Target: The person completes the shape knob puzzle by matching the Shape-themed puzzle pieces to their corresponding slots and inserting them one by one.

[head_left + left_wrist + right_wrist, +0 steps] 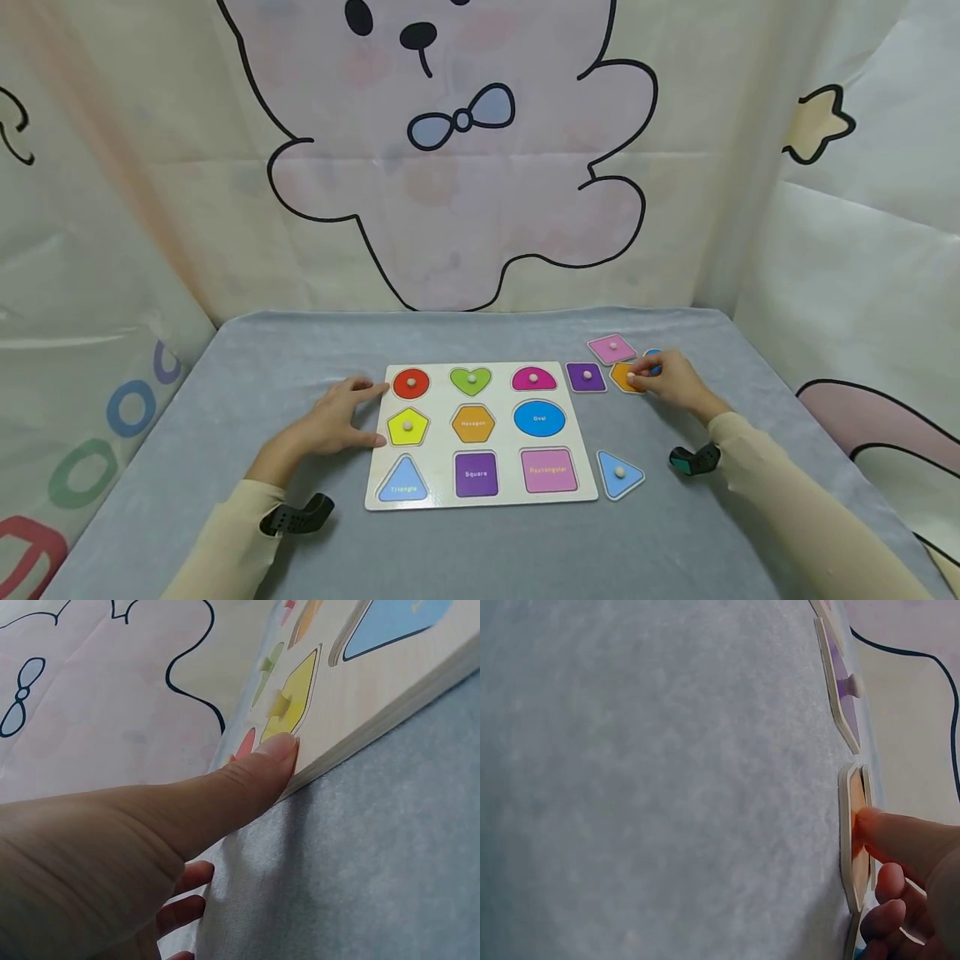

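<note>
A white shape puzzle board (pixel 440 402) lies on the table. My left hand (pixel 336 421) rests against its left edge, thumb and fingers spread; in the left wrist view the thumb (pixel 247 780) touches the edge beside the yellow pentagon (pixel 289 701). Right of the board, my right hand (pixel 671 383) pinches the orange hexagon piece (pixel 621 377) by its middle. The right wrist view shows that piece (pixel 857 881) low at the cloth, its knob hidden by the fingers. A blue piece (pixel 654 353) is mostly covered by the right hand.
A purple square piece (pixel 587 377), a pink rectangle piece (pixel 612 348) and a blue triangle piece (pixel 630 482) lie right of the board. Knobbed red circle (pixel 405 390), green heart (pixel 463 385) and magenta semicircle (pixel 525 385) sit in it. Grey cloth (pixel 525 550) covers the table.
</note>
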`<control>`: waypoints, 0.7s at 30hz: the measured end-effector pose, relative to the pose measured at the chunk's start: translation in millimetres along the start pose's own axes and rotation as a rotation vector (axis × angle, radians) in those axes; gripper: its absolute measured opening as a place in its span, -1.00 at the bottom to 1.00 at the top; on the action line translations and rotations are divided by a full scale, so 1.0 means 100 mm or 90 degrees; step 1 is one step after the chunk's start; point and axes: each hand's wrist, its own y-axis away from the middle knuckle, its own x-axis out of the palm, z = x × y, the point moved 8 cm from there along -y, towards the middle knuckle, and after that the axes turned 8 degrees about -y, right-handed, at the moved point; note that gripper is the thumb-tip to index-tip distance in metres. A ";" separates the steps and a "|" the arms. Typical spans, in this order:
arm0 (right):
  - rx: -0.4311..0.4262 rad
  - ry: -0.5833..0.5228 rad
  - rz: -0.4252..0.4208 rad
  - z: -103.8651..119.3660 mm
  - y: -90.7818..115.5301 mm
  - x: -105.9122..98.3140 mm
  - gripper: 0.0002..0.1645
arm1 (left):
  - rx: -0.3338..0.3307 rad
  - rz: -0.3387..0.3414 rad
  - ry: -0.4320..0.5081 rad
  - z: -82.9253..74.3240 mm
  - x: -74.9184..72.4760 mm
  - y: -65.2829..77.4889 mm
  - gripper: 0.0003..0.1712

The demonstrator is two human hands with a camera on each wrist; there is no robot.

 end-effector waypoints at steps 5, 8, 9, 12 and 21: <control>0.010 0.014 0.014 0.02 0.03 -0.02 -0.76 | 0.006 0.003 -0.001 0.00 -0.02 0.00 0.04; 0.008 0.015 0.024 0.07 0.04 -0.03 -0.77 | 0.004 0.004 -0.003 0.01 -0.03 -0.01 0.04; 0.008 0.015 0.026 0.09 0.04 -0.03 -0.77 | 0.006 0.004 -0.004 0.01 -0.04 0.00 0.04; -0.006 0.012 0.028 0.16 0.05 -0.06 -0.79 | 0.004 0.005 -0.001 0.02 -0.05 0.00 0.04; -0.041 0.007 0.026 0.40 0.07 -0.07 -0.83 | 0.001 0.009 -0.002 0.01 -0.03 -0.01 0.04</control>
